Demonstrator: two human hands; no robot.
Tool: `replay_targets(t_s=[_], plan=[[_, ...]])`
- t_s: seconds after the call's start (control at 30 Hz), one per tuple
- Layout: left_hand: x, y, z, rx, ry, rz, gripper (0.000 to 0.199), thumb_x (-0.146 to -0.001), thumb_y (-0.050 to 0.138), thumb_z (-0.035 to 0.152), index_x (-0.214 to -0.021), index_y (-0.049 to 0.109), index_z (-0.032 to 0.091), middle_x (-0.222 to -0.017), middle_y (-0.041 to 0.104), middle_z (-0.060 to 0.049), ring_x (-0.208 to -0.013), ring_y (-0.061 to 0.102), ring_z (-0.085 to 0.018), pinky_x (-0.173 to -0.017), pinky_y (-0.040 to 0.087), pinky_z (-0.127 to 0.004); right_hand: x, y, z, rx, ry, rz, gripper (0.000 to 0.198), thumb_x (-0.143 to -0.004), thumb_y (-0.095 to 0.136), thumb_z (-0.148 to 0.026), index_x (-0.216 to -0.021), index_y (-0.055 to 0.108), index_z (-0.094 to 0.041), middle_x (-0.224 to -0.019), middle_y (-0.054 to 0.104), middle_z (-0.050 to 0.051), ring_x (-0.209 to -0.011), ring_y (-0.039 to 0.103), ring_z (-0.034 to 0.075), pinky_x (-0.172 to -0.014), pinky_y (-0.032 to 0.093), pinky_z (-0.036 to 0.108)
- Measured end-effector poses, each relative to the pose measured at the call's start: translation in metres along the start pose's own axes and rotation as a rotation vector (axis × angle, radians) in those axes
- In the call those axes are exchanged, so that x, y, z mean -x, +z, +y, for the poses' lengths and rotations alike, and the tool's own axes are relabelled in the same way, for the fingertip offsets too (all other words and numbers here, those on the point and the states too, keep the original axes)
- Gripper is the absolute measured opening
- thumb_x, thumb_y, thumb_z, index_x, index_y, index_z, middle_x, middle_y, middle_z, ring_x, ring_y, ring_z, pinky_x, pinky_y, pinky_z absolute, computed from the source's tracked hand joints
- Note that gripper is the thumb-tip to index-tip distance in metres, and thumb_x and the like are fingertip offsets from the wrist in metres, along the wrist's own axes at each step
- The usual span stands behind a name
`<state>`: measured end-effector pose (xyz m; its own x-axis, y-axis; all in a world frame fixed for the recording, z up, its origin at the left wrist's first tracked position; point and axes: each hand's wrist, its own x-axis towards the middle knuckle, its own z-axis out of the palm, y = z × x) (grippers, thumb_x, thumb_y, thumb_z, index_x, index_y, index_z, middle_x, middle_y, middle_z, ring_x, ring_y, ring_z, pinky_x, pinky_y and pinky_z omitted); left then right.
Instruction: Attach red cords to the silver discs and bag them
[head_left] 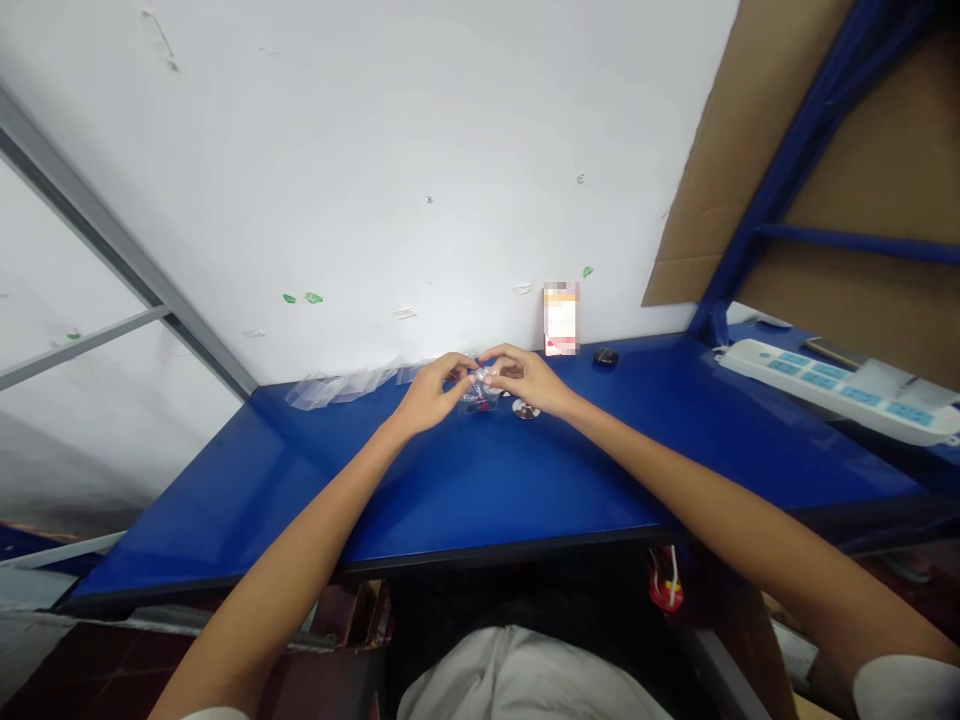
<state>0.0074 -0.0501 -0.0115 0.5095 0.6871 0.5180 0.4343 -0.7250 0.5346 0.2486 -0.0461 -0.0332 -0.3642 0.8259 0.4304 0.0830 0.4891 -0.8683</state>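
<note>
Both hands meet over the back of the blue table, pinching a small clear plastic bag between them. My left hand has its thumb and fingers closed on the bag's left side. From the other side, my right hand grips it with thumb and bent fingers. Something small with a red spot shows in or under the plastic; its kind is too small to tell. Just below my right hand lies a round shiny disc, apart from the fingers.
Flat clear plastic bags lie along the wall at the back left. A lit phone leans on the wall, with a small black object to its right. A white power strip sits at the right beside a blue metal frame.
</note>
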Motion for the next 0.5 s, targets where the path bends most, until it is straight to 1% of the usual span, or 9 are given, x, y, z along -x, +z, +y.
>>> replay_targets(t_s=[0.07,0.13,0.23,0.3,0.37,0.4,0.5], plan=[[-0.002,0.001,-0.003,0.135,-0.095,0.007,0.024,-0.104,0.06,0.042,-0.111,0.07,0.021,-0.101,0.074,-0.005,-0.089,0.07,-0.021,-0.084,0.056,-0.036,0.001,0.0,-0.003,-0.004,0.0,0.007,0.045,-0.087,0.084,-0.045,-0.125,0.07,-0.024,-0.087,0.073,0.0,-0.088,0.073,0.022,-0.09,0.059,0.04],[-0.004,0.001,-0.007,0.248,-0.162,-0.002,0.023,-0.102,0.063,0.043,-0.107,0.067,0.02,-0.096,0.073,-0.004,-0.083,0.07,-0.02,-0.08,0.057,-0.035,0.001,0.001,-0.004,-0.007,0.012,0.017,0.044,-0.087,0.083,-0.041,-0.126,0.07,-0.024,-0.089,0.074,0.0,-0.09,0.074,0.022,-0.093,0.059,0.042],[-0.005,0.002,-0.011,0.35,-0.188,-0.001,0.022,-0.101,0.065,0.042,-0.108,0.064,0.02,-0.088,0.071,-0.002,-0.079,0.071,-0.019,-0.078,0.057,-0.033,0.001,0.001,-0.002,-0.022,0.027,0.025,0.042,-0.088,0.082,-0.037,-0.126,0.069,-0.024,-0.089,0.074,0.0,-0.091,0.075,0.022,-0.097,0.06,0.043],[-0.004,0.002,-0.01,0.363,-0.178,0.012,0.023,-0.102,0.063,0.04,-0.114,0.061,0.021,-0.083,0.067,0.0,-0.077,0.07,-0.018,-0.077,0.057,-0.032,0.0,0.001,0.0,-0.033,0.031,0.029,0.041,-0.088,0.081,-0.036,-0.125,0.068,-0.024,-0.089,0.075,0.001,-0.091,0.076,0.023,-0.097,0.06,0.043],[-0.003,0.001,-0.006,0.296,-0.155,0.023,0.026,-0.103,0.06,0.04,-0.123,0.058,0.022,-0.083,0.065,0.001,-0.077,0.069,-0.018,-0.078,0.057,-0.032,0.0,0.001,0.001,-0.032,0.041,0.036,0.04,-0.088,0.081,-0.036,-0.124,0.067,-0.024,-0.088,0.076,0.001,-0.092,0.077,0.023,-0.096,0.061,0.043],[-0.002,0.0,-0.003,0.217,-0.127,0.035,0.028,-0.104,0.059,0.04,-0.127,0.057,0.023,-0.087,0.067,0.0,-0.081,0.069,-0.019,-0.08,0.057,-0.033,-0.001,0.001,0.002,-0.027,0.046,0.041,0.039,-0.088,0.08,-0.036,-0.123,0.067,-0.023,-0.087,0.076,0.001,-0.091,0.077,0.023,-0.095,0.061,0.043],[0.0,-0.004,0.007,-0.081,0.037,0.046,0.031,-0.104,0.061,0.04,-0.13,0.061,0.024,-0.114,0.07,-0.008,-0.107,0.068,-0.024,-0.095,0.055,-0.04,-0.001,0.0,0.002,-0.021,0.058,0.058,0.037,-0.088,0.08,-0.036,-0.121,0.067,-0.023,-0.085,0.075,0.001,-0.088,0.077,0.023,-0.093,0.062,0.043]])
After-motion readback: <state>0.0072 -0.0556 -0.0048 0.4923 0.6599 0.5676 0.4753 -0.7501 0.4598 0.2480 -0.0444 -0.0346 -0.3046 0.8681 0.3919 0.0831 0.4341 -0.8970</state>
